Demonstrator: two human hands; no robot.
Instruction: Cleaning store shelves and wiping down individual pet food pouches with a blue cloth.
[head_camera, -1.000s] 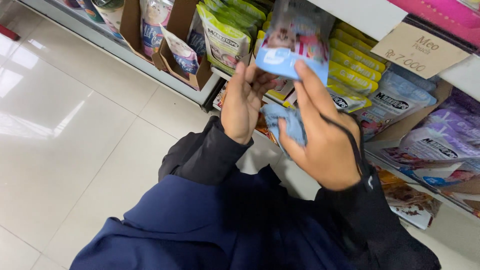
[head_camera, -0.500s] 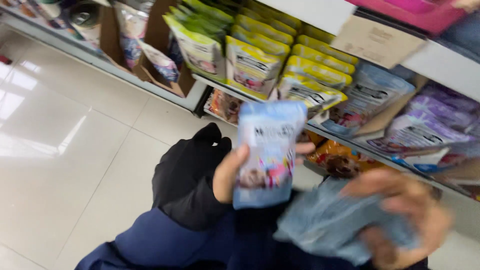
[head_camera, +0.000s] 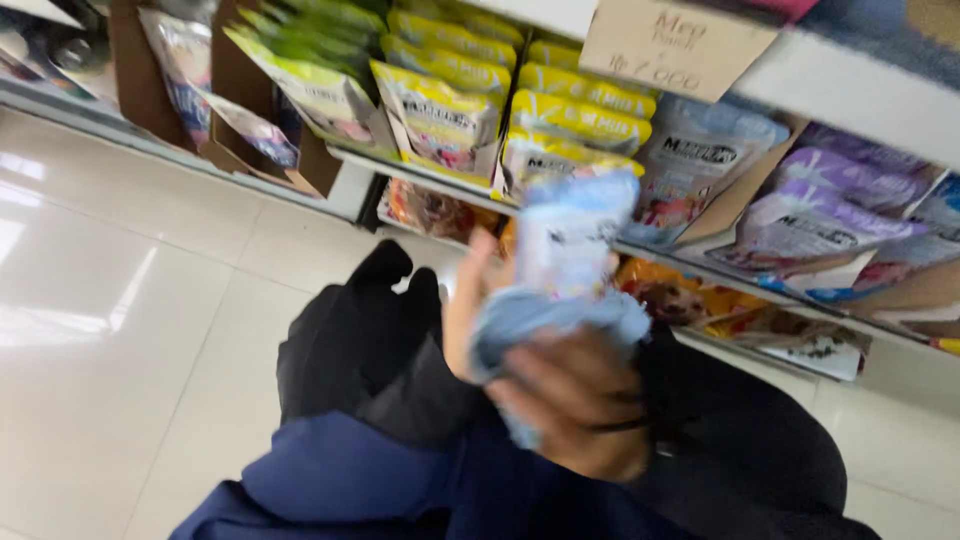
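My left hand (head_camera: 465, 315) grips a light blue pouch (head_camera: 570, 235) from its left side and holds it upright in front of a low shop shelf. My right hand (head_camera: 580, 400), blurred with motion, presses a crumpled pale blue cloth (head_camera: 545, 315) against the lower part of the pouch. Both arms wear dark sleeves. I crouch over my dark blue trousers (head_camera: 340, 475).
The shelf (head_camera: 850, 85) holds rows of yellow pouches (head_camera: 440, 115), green pouches (head_camera: 320, 60), grey-blue pouches (head_camera: 700, 165) and purple pouches (head_camera: 830, 215). Orange packs (head_camera: 700, 300) lie on the bottom tier. A cardboard price card (head_camera: 670, 40) hangs above. Glossy white floor tiles (head_camera: 120, 300) spread to the left.
The pouch came down from shelf height to chest level. My right hand with the cloth moved from the lower right up against the pouch. The camera view shifted.
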